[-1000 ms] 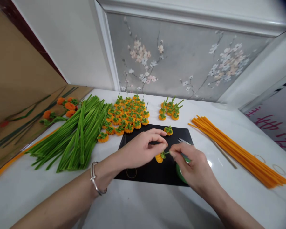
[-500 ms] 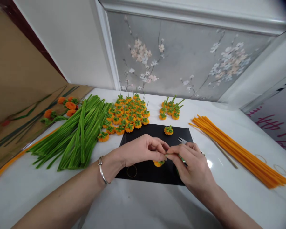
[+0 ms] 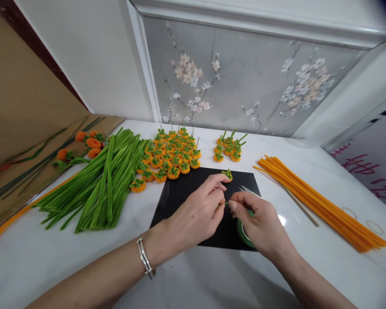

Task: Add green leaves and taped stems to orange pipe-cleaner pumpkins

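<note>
My left hand (image 3: 201,210) is closed, its back toward me, around a small orange and green pipe-cleaner pumpkin that the fingers now hide. Between the hands a short thin green stem (image 3: 226,203) shows. The thumb and fingertips of my right hand (image 3: 257,221) pinch its right end. Both hands are just above a black mat (image 3: 176,206). Under my right hand a roll of green tape (image 3: 244,235) is partly covered, and scissors (image 3: 243,189) poke out with only the blade tips visible. Another pumpkin (image 3: 227,174) sits on the mat behind my left fingers.
Many finished pumpkins (image 3: 170,156) crowd the table behind the mat, with a smaller cluster (image 3: 229,148) to their right. Green pipe cleaners (image 3: 106,184) lie in a heap at left. Orange pipe cleaners (image 3: 315,197) lie at right beside two rubber bands (image 3: 375,227). A wall panel stands behind.
My left hand has rolled over so its back covers the pumpkin that showed beneath it. My right hand has shifted slightly, uncovering more of the green tape roll.
</note>
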`<state>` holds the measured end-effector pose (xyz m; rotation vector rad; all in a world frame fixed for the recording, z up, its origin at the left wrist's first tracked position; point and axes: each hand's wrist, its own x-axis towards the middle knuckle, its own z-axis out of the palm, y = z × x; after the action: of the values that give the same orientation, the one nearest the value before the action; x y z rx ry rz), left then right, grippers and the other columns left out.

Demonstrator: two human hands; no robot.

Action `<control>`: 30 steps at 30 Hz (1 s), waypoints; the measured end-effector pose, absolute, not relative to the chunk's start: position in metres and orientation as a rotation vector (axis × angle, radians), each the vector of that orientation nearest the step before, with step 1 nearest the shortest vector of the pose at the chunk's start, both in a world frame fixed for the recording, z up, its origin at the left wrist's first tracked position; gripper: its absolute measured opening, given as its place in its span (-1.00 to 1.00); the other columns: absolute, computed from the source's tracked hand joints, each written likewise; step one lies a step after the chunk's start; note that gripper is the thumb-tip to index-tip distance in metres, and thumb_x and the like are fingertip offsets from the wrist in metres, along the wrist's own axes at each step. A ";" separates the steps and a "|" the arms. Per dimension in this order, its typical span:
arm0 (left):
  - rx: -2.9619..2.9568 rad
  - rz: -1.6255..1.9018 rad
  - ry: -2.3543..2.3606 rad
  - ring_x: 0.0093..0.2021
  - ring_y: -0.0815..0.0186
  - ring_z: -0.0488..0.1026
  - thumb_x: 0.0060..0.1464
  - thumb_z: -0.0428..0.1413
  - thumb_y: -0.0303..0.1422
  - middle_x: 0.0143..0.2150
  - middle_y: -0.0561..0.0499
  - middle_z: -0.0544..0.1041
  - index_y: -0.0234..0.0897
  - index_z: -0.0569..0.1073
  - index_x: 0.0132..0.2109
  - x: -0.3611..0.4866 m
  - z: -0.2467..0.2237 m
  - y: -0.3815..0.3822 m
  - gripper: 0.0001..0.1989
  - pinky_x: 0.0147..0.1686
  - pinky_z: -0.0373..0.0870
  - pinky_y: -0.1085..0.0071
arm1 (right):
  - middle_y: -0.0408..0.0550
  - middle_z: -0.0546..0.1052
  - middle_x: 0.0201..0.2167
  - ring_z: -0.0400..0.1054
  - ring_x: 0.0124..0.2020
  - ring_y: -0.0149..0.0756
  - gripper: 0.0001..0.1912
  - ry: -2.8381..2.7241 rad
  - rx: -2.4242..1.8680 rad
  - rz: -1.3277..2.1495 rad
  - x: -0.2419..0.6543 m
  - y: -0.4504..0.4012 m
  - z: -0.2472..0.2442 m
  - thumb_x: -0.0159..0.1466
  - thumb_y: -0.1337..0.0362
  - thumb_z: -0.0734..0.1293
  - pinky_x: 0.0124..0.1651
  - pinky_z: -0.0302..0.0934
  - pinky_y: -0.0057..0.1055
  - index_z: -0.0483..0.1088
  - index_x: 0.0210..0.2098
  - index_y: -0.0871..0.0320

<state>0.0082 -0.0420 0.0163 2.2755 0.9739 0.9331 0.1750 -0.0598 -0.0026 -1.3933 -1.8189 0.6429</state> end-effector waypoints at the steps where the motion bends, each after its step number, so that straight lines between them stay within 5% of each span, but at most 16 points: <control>1: 2.266 0.912 0.978 0.11 0.23 0.29 0.11 -0.06 -0.55 0.10 -0.19 0.31 -0.32 0.37 -0.37 0.008 0.017 -0.042 -0.83 0.08 0.24 0.33 | -0.20 0.41 -0.60 0.27 -0.58 -0.37 -0.83 -1.817 -1.393 0.633 0.176 -0.060 -0.002 0.27 0.29 0.22 -0.52 0.13 -0.48 0.35 -0.45 0.12; 4: 2.090 0.721 1.010 0.13 0.14 0.27 0.05 0.10 -0.38 0.11 -0.16 0.33 -0.32 0.43 -0.34 0.003 0.024 -0.037 -0.91 -0.01 0.31 0.33 | -0.20 0.45 -0.54 0.29 -0.52 -0.36 -0.87 -1.854 -1.352 0.521 0.177 -0.059 -0.002 0.25 0.34 0.24 -0.42 0.13 -0.45 0.37 -0.43 0.11; 7: 1.850 0.547 0.965 0.06 0.16 0.34 0.18 -0.04 -0.26 -0.02 -0.11 0.45 -0.31 0.51 -0.30 -0.003 0.033 -0.027 -0.72 -0.08 0.33 0.34 | -0.23 0.49 -0.48 0.30 -0.48 -0.38 -0.87 -1.920 -1.261 0.415 0.177 -0.060 -0.003 0.25 0.38 0.26 -0.30 0.09 -0.40 0.38 -0.41 0.10; 17: 1.739 0.477 0.767 -0.18 0.31 0.45 0.01 0.11 -0.46 -0.05 -0.06 0.46 -0.34 0.57 -0.36 -0.012 0.022 -0.015 -0.88 -0.21 0.35 0.44 | -0.20 0.49 -0.45 0.24 -0.48 -0.39 -0.90 -2.076 -1.110 0.272 0.176 -0.060 -0.007 0.29 0.40 0.24 -0.27 0.00 -0.35 0.35 -0.34 0.12; 30: 2.139 0.743 0.938 0.02 0.27 0.38 -0.01 0.06 -0.56 0.06 -0.06 0.33 -0.31 0.39 -0.48 -0.003 0.021 -0.028 -0.86 -0.02 0.33 0.33 | -0.22 0.51 -0.43 0.30 -0.45 -0.40 -0.88 -2.005 -1.182 0.301 0.175 -0.061 -0.007 0.26 0.41 0.26 -0.27 0.04 -0.37 0.37 -0.38 0.11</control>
<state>-0.0032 -0.0278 0.0207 2.1386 0.9384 0.7428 0.1751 -0.0607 -0.0067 -1.1817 -2.0051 0.3006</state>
